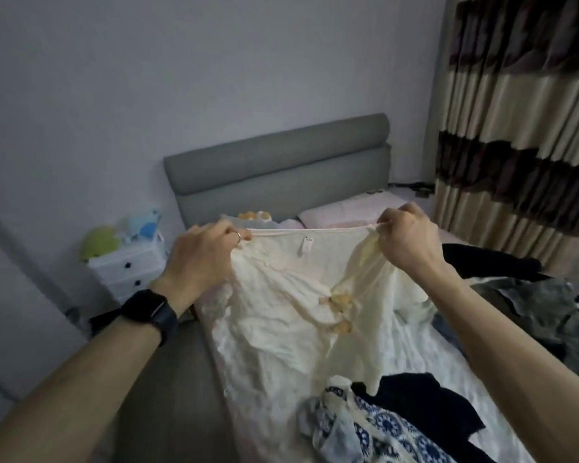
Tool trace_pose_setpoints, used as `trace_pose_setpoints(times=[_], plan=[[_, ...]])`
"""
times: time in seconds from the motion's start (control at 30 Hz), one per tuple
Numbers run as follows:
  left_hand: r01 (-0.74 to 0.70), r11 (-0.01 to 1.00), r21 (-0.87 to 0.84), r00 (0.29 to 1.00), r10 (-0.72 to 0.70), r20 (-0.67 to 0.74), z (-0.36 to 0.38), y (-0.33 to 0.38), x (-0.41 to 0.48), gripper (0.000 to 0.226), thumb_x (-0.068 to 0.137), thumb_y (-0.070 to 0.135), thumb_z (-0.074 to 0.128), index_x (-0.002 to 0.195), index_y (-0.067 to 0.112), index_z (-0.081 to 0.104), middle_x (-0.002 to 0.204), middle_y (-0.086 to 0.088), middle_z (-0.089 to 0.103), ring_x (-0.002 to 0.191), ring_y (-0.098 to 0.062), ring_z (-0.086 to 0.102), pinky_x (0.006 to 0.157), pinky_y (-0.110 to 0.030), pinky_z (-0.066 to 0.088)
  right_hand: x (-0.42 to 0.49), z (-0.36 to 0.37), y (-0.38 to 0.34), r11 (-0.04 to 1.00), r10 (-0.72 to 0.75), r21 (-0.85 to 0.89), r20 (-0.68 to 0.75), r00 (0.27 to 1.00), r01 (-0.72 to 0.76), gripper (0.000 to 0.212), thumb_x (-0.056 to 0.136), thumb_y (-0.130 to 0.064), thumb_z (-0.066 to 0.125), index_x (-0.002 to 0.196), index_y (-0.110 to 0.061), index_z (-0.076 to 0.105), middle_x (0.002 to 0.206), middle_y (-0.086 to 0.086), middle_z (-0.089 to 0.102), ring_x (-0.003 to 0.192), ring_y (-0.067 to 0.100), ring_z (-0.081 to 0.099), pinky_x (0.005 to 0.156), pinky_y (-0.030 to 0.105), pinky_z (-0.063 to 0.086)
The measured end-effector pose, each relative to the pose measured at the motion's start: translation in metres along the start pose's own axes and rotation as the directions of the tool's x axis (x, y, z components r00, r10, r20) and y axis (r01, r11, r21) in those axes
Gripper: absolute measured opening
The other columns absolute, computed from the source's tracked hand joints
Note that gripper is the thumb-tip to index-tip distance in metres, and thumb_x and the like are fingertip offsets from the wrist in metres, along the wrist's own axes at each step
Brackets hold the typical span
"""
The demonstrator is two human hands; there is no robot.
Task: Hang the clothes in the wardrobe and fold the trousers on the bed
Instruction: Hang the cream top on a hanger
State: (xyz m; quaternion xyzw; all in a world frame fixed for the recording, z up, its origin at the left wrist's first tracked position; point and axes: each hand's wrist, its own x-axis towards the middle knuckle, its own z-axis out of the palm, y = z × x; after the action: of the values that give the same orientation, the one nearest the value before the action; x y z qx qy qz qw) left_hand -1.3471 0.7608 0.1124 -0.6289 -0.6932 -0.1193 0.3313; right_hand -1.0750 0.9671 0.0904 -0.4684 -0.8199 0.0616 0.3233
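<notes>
A cream-white garment (pixel 291 315) with small yellow bows hangs stretched between both hands above the bed (pixel 411 355). My left hand (pixel 204 255), with a ring and a black watch on the wrist, pinches the left end of its top hem. My right hand (pixel 405 235) pinches the right end, and the hem runs taut between them. The garment's lower part drapes onto the bed. A blue-and-white patterned garment (pixel 365 429) and a black garment (pixel 425 402) lie in front of it.
Dark grey clothes (pixel 549 315) are heaped at the right of the bed. A pink pillow (pixel 345 208) lies by the grey headboard (pixel 278 165). A white drawer unit (pixel 131 269) with plush toys stands at the left. Striped curtains (pixel 522 111) hang at the right.
</notes>
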Motion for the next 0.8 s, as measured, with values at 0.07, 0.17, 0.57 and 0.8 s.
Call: trace_pose_setpoints(times=[0.07,0.17,0.57,0.8], plan=[[0.047,0.994,0.095,0.999,-0.048,0.008,-0.028,-0.007,-0.017,0.028,0.072,0.005,0.062,0.092,0.018,0.077,0.077,-0.005,0.064,0.055,-0.032,0.063,0.048,-0.033,0.049,-0.002,-0.01,-0.025,0.991,-0.003,0.131,-0.068,0.998,0.012,0.024,0.091,-0.016,0.054,0.106,-0.018,0.073,0.115,0.011,0.06,0.101,0.037,0.06,0.085,0.041,0.047],[0.067,0.984,0.163,0.94,-0.117,0.321,-0.05,-0.016,-0.054,0.021,0.083,0.014,0.061,0.1,0.017,0.074,0.092,-0.003,0.068,0.074,-0.031,0.067,0.062,-0.035,0.051,-0.016,-0.005,-0.055,0.99,-0.077,0.124,0.067,0.995,0.068,0.024,0.087,-0.019,0.057,0.106,-0.02,0.073,0.112,0.011,0.064,0.102,0.035,0.061,0.082,0.038,0.047],[0.339,0.891,0.302,0.705,-0.453,0.545,-0.106,-0.028,-0.221,0.045,0.089,0.008,0.053,0.12,0.038,0.064,0.11,0.004,0.048,0.11,-0.022,0.052,0.085,-0.036,0.041,-0.118,0.038,-0.134,0.866,-0.089,0.469,0.485,0.87,-0.173,0.031,0.088,-0.01,0.049,0.096,-0.03,0.07,0.063,-0.002,0.072,0.055,0.013,0.069,0.058,0.025,0.051],[0.646,0.762,0.05,0.547,-0.507,0.666,-0.132,-0.028,-0.336,0.042,0.092,0.0,0.046,0.102,0.032,0.072,0.1,0.007,0.049,0.104,-0.015,0.057,0.092,-0.032,0.046,-0.208,0.071,-0.205,0.89,-0.237,0.445,0.637,0.734,-0.099,0.025,0.087,-0.017,0.049,0.093,-0.028,0.071,0.062,-0.008,0.073,0.058,0.01,0.07,0.077,0.035,0.058]])
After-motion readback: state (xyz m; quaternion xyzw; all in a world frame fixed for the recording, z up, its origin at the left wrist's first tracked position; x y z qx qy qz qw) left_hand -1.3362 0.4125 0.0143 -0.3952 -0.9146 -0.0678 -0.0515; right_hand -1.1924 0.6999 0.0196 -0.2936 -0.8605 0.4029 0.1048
